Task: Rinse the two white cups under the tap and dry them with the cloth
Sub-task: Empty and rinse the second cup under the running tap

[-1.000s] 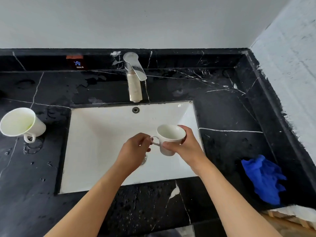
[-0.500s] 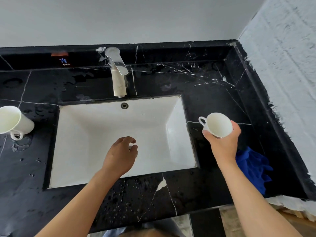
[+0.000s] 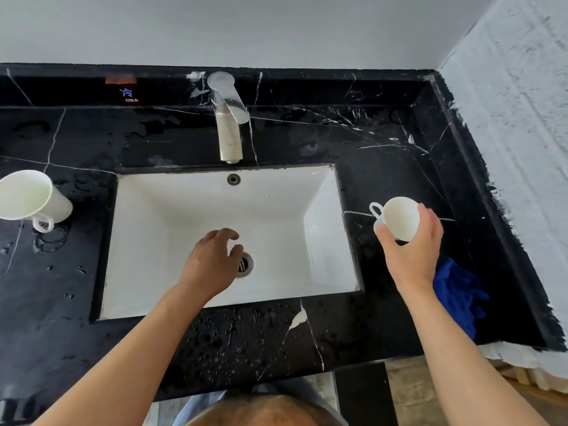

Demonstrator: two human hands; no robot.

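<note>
Gripping cup [image 3: 399,218], right hand [image 3: 410,250]; cloth [image 3: 459,295] just beside.

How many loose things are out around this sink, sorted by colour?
White: 2, the cup on the counter at far left, and the cup held by the right hand over the counter.
Blue: 1, the cloth lying crumpled at right.
Total: 3
</note>
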